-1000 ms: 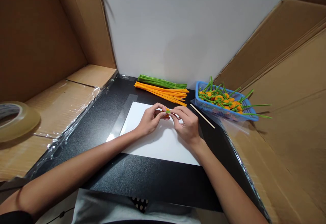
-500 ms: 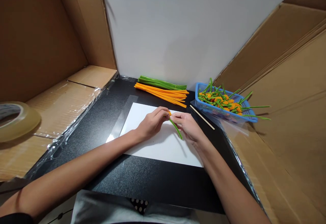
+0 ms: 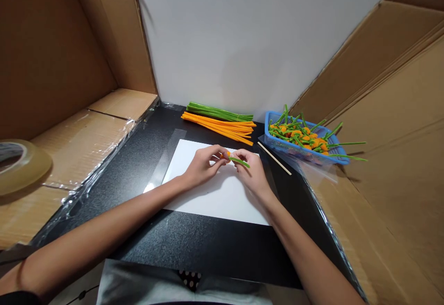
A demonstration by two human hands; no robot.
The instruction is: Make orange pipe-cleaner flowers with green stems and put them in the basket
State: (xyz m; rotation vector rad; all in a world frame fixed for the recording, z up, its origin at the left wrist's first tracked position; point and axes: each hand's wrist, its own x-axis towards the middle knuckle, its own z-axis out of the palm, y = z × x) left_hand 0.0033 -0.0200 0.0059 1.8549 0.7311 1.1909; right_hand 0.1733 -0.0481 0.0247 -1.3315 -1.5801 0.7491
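Over the white sheet, my two hands meet at a small pipe-cleaner piece with an orange head and a green stem. My left hand pinches the orange end between thumb and fingers. On the other side, my right hand has its fingers closed on the piece, with the green stem crossing in front of them toward the lower right. Fingertips hide most of the orange part.
Behind the sheet lie a green pipe-cleaner bundle and orange pipe cleaners. A thin wooden stick is to the right, beside a blue basket of orange-and-green pieces. A tape roll sits on cardboard at left.
The green stem has swung from pointing steeply down to lying nearly level toward the right. My fingers have shifted around the orange head, and the view has moved slightly.
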